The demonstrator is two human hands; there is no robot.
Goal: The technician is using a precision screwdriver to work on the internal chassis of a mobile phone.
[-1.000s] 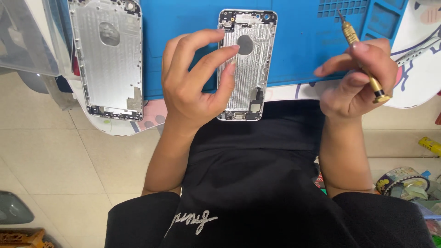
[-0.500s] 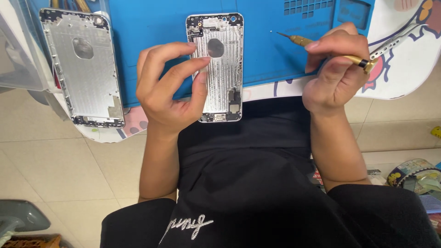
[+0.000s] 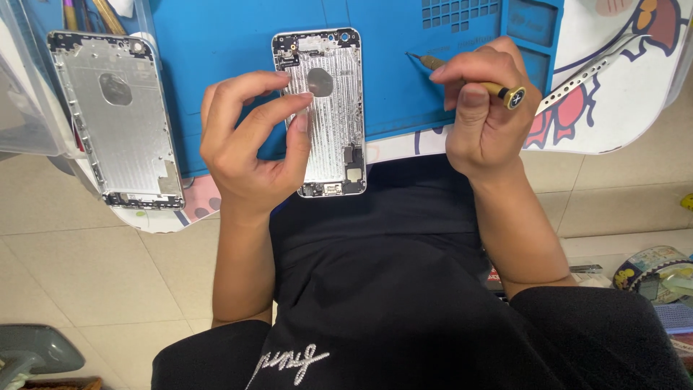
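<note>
Blue mat (image 3: 216, 43) lower now, left hand (image 3: 249, 148) still on phone housing (image 3: 328, 108).

Silver phone housing (image 3: 328, 108), blue mat (image 3: 216, 58), gold-handled screwdriver (image 3: 491, 87), black shirt (image 3: 404, 289).

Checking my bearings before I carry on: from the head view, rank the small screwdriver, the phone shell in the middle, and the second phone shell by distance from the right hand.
1. Small screwdriver: held in the right hand.
2. Phone shell in the middle: to its left, on the blue mat, held by the left hand.
3. Second phone shell: far left, at the mat's edge.
</note>
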